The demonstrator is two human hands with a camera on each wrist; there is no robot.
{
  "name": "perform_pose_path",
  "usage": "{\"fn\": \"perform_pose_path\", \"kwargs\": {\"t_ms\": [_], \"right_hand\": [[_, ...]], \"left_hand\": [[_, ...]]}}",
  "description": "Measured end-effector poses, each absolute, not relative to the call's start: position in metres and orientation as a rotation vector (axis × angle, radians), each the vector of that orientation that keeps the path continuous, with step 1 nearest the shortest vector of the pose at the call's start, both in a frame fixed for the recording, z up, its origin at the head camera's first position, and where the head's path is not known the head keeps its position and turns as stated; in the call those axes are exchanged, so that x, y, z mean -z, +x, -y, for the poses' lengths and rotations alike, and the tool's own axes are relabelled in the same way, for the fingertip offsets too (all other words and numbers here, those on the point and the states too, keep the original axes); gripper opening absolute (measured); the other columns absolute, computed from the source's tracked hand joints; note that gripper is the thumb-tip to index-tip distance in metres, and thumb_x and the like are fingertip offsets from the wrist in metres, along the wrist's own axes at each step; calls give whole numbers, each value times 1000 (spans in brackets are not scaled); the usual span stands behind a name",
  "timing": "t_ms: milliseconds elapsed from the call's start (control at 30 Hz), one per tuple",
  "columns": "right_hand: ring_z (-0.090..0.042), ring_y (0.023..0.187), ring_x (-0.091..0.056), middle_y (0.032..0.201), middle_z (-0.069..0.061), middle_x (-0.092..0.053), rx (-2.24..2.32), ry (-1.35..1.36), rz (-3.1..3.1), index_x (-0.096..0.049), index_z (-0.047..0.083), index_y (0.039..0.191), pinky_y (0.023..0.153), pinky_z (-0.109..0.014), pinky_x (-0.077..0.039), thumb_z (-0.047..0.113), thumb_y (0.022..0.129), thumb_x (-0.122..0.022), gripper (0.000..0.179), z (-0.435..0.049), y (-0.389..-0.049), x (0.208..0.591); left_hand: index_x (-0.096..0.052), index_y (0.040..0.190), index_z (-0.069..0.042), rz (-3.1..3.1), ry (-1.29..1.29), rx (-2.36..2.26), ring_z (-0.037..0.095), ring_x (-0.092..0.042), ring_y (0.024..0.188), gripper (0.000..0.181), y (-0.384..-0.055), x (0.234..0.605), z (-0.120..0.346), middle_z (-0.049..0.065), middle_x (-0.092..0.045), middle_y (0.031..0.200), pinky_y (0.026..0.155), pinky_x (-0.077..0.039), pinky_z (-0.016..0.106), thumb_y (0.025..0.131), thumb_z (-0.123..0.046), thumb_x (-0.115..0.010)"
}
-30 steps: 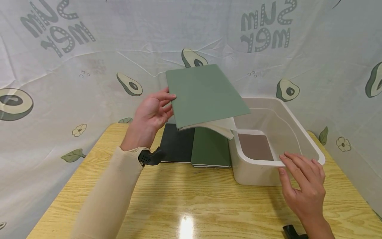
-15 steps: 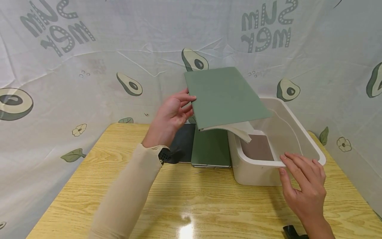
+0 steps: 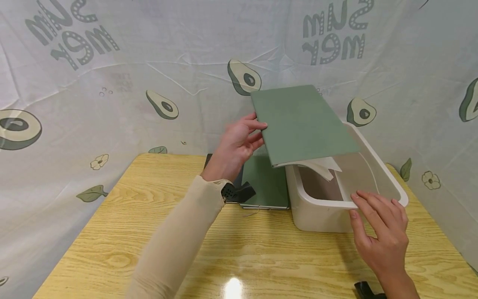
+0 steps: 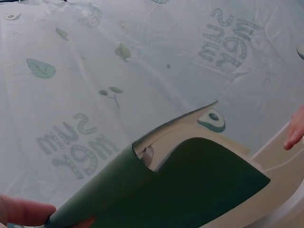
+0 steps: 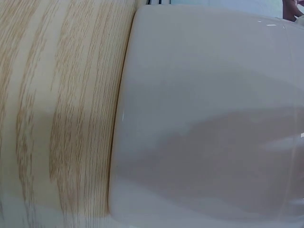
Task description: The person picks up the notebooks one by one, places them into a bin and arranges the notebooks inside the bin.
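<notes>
My left hand (image 3: 239,143) holds a green hardcover notebook (image 3: 302,122) by its spine edge, thumb on the upper cover. The notebook is raised and tilted over the left part of a light plastic bin (image 3: 321,218), and some of its cream pages droop beneath the cover. From the left wrist, the notebook (image 4: 199,185) shows its green cover and curved pages. My right hand (image 3: 382,232) grips the bin's front rim near the right corner, fingers over the rim and thumb against the outer wall. Only the bin's side (image 5: 204,114) and the table appear from the right wrist.
A dark green book (image 3: 265,182) lies on the wooden table (image 3: 112,232) against the bin's left side. Next to it is a black book (image 3: 237,180), partly behind my left wrist. A brownish flat panel (image 3: 319,185) shows inside the bin. A printed cloth hangs behind.
My left hand has carried the green notebook to the right, from above the books on the table to over the bin. My right hand has stayed at the rim.
</notes>
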State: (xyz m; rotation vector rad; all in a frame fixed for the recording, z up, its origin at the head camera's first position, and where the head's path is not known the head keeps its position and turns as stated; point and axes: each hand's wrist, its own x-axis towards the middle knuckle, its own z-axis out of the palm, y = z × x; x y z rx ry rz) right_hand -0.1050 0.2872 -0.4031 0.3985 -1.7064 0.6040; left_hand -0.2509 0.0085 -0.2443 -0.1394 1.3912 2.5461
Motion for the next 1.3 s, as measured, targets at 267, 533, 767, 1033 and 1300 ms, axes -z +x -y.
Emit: {"fn": "perform_pose_path", "kwargs": {"t_ms": [267, 533, 767, 1033, 1300], "right_hand": [[-35, 110, -68, 108, -23, -79, -603, 398, 1708, -83, -1, 107, 117, -41, -36, 39, 104, -68, 43, -287, -105, 404], [-34, 113, -68, 109, -22, -79, -606, 391, 1719, -83, -1, 108, 117, -42, -36, 40, 105, -67, 43, -289, -105, 405], [-34, 113, -68, 109, -22, -79, -605, 392, 1720, -83, 0, 108, 118, -42, -36, 39, 105, -67, 43, -289, -105, 406], [-34, 112, -68, 108, -23, -79, -609, 392, 1711, -83, -1, 107, 117, -41, -36, 39, 104, -68, 43, -288, -105, 404], [-35, 112, -67, 109, -22, -79, -604, 390, 1727, -82, -1, 108, 118, -42, -36, 39, 105, -67, 43, -288, -105, 404]], "left_hand": [[-59, 153, -14, -1443, -136, -2515, 23, -67, 106, 60, -256, 249, -26, 12, -63, 146, 82, -58, 28, 98, 9, -64], [-60, 153, -13, -1426, -171, -2513, 23, -68, 100, 61, -260, 253, -42, 14, -67, 136, 108, -56, 41, 96, 11, -64], [-62, 151, -14, -1404, -175, -2507, 22, -69, 97, 62, -260, 256, -53, 13, -65, 146, 69, -59, 25, 95, 11, -66], [-66, 146, -12, -1395, -222, -2512, 19, -68, 86, 59, -260, 260, -67, 6, -69, 134, 63, -57, 22, 92, 11, -69], [-63, 149, -11, -1385, -193, -2506, 17, -67, 84, 63, -258, 264, -80, 3, -69, 132, 58, -53, 20, 91, 11, -69]]}}
